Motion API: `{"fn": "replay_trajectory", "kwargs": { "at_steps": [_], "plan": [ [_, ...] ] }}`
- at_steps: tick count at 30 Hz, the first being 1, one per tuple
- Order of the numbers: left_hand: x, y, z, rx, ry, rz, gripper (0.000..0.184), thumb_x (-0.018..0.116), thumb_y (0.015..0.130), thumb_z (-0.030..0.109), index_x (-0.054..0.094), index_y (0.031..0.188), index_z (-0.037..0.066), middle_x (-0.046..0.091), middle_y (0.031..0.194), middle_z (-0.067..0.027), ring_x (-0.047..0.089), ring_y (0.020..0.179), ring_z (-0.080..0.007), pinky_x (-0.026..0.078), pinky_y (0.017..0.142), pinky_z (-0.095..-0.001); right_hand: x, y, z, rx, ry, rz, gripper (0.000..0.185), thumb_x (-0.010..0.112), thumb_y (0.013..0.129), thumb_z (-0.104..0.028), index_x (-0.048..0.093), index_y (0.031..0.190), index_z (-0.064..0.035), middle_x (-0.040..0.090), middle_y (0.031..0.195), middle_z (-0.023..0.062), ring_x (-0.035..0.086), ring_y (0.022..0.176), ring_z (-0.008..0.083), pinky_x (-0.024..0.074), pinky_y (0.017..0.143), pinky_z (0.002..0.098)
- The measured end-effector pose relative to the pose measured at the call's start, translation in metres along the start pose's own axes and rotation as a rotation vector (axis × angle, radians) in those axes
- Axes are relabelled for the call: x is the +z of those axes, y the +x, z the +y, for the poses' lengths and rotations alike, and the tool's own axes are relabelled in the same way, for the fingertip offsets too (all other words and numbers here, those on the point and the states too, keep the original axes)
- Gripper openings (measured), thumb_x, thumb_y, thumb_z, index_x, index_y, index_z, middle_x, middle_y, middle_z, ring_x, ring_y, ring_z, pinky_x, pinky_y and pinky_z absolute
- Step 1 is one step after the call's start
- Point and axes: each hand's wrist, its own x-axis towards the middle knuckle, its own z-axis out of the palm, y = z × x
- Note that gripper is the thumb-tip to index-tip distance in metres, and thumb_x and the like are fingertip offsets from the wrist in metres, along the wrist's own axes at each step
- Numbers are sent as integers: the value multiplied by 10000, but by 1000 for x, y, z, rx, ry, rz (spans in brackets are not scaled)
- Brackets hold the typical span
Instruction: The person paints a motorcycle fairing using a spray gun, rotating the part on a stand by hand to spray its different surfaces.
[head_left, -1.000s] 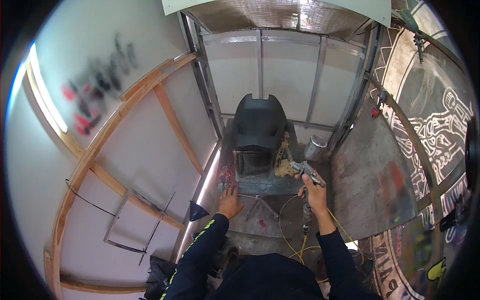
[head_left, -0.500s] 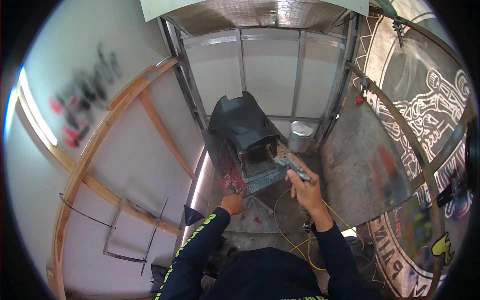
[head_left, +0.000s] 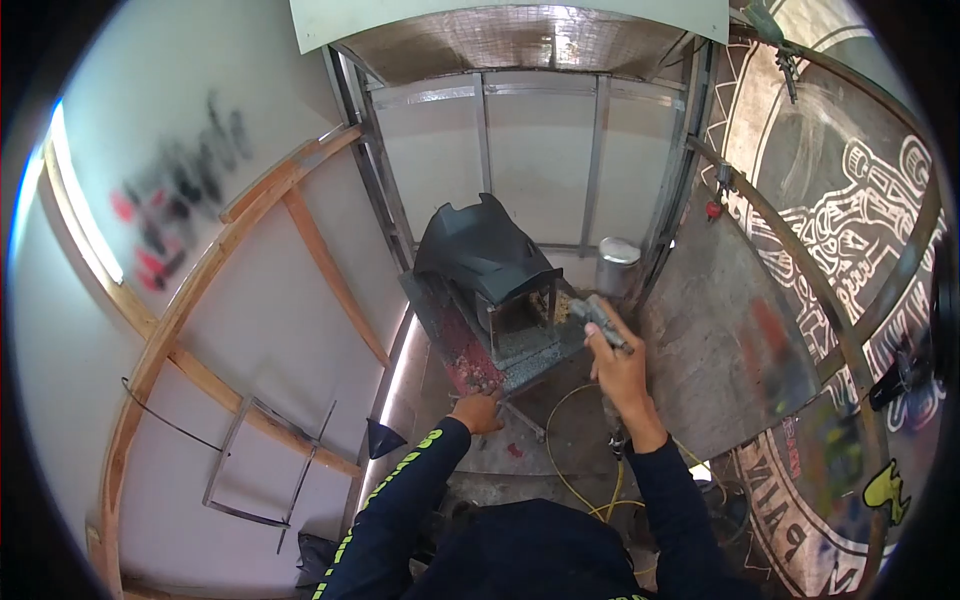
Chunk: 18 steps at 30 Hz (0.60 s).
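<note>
- Dark moulded panel (head_left: pixel 480 240): sits at the centre of the frame, raised on a speckled board (head_left: pixel 458 345), its low front edge facing toward the lower right.
- Right hand (head_left: pixel 624 375): right of centre, fingers wrapped round a spray gun (head_left: pixel 604 326). The gun's front end points to the upper left, near the panel's front right corner and apart from it. Whether the trigger is pressed, I cannot tell.
- Good handling, as I judge it, calls for a steady wrist, the nozzle square to the surface, and an even gap along the curves.
- Left hand (head_left: pixel 479 411): below centre, bent at the board's near corner. Its fingertips are partly hidden, so I cannot tell whether it pinches the edge or only rests there. That corner seems a sensible place to steady or turn the board, with the fingers out of the nozzle's line.
- Yellow hose (head_left: pixel 618 482): loops over the floor below the right hand; best kept from snagging on the stand's legs.
- Metal canister (head_left: pixel 618 268): stands behind the gun, right of the panel.
- Grey sheet (head_left: pixel 715 335): along the right side, a likely bump for a wide elbow.
</note>
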Motion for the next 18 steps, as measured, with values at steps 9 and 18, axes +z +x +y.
{"fn": "replay_trajectory", "kwargs": {
  "at_steps": [9,18],
  "plan": [
    [12,13,10,55,46,55,853,750,748,434,424,1434,47,418,1496,-210,439,1338,-422,403,1098,-459,24,-21,18,-262,-217,-252,440,654,929,-112,571,1354,-34,703,1029,201,653,874,137,521,776,296],
    [12,27,38,137,-12,75,846,761,743,415,435,1436,55,399,1485,-260,441,1325,-446,437,1060,-476,23,-13,4,-80,-80,-167,455,644,947,-119,562,1394,-99,587,719,-15,477,529,20,419,449,230]
  ]
}}
